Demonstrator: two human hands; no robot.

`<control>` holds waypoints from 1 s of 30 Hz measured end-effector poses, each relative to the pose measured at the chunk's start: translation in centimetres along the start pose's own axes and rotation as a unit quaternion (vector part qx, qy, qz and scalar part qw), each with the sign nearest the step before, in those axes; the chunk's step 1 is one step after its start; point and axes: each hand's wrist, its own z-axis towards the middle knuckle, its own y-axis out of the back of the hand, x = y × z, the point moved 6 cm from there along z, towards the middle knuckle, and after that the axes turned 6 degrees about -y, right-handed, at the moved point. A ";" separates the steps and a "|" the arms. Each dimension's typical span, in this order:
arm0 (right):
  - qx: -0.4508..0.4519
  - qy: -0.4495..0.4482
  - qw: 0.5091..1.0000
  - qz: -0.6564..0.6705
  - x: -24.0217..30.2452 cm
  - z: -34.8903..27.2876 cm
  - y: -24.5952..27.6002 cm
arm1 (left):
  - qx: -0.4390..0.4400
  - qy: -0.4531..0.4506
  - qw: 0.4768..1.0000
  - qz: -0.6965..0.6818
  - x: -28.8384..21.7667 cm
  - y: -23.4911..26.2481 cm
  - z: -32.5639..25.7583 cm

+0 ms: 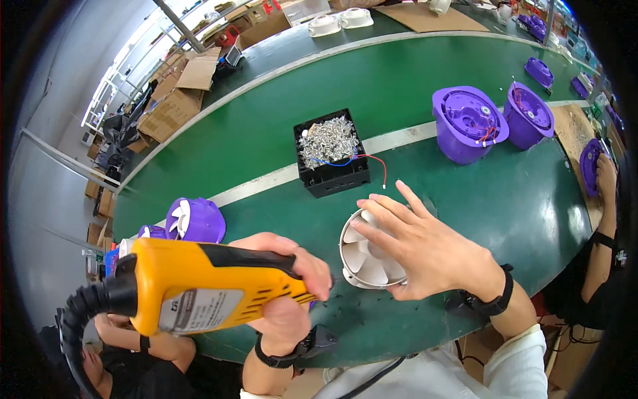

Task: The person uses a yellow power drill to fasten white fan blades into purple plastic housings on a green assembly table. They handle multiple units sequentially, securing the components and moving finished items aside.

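Observation:
My left hand is wrapped round a yellow and black corded power tool. The tool's ribbed cable end points left, and its working tip is hidden behind the hand. My right hand is open, its fingers spread over a round white fan with several blades. The palm covers the fan's right part, and the thumb lies near its lower rim. Beyond the fan stands a black bin full of small silver screws. A thin red and blue wire hangs over the bin's edge.
Purple housings with wires stand at the right, and a purple housing with a white fan is at the left. Co-workers' arms show at both sides. A pale strip crosses the green table. Cardboard boxes stand far left.

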 end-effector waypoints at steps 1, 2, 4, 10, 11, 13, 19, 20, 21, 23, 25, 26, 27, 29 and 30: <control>0.010 0.000 1.000 -0.019 0.0 -0.1 0.2 | 0.002 -0.032 0.999 0.030 -0.2 0.4 -0.1; 0.019 0.001 0.999 -0.037 0.1 -0.1 0.3 | 0.000 -0.029 0.999 0.032 0.0 0.7 -0.2; -0.021 -0.069 0.997 -0.001 0.4 -0.6 -0.2 | -0.006 -0.025 0.999 0.041 0.5 1.5 -0.5; -0.085 -0.145 0.985 -0.037 1.6 -0.6 -1.3 | -0.008 -0.040 0.999 -0.007 0.5 1.3 -1.4; -0.087 -0.128 0.987 -0.045 2.0 -0.4 -0.9 | -0.005 -0.043 0.999 0.004 0.0 1.2 -1.3; -0.092 -0.054 0.992 -0.074 3.2 0.0 -0.9 | -0.004 -0.044 0.999 0.018 -0.7 1.1 -1.5; -0.109 0.054 0.980 -0.156 5.6 1.1 -5.1 | -0.008 -0.095 0.993 0.075 -2.6 2.6 -2.2; -0.111 0.054 0.977 -0.175 5.6 1.1 -5.4 | -0.017 -0.098 0.992 0.078 -3.0 2.6 -2.3; -0.113 0.054 0.973 -0.194 5.6 1.1 -5.6 | -0.010 -0.099 0.992 0.078 -3.1 2.7 -2.3; -0.115 0.058 0.971 -0.202 5.8 1.2 -5.5 | -0.002 -0.105 0.991 0.080 -3.4 3.3 -2.5; -0.118 0.061 0.974 -0.181 5.6 1.1 -5.3 | 0.004 -0.098 0.993 0.068 -3.2 3.6 -2.5; -0.119 0.066 0.974 -0.182 5.8 1.2 -5.3 | 0.007 -0.094 0.994 0.061 -3.1 3.7 -2.5; -0.120 0.070 0.973 -0.184 5.9 1.2 -5.4 | 0.003 -0.091 0.994 0.066 -3.1 3.6 -2.4; -0.117 0.078 0.972 -0.186 6.1 1.3 -5.3 | -0.004 -0.086 0.993 0.075 -3.0 3.3 -2.1; -0.113 0.081 0.973 -0.186 6.0 1.2 -5.1 | 0.000 -0.086 0.994 0.073 -3.1 3.3 -2.1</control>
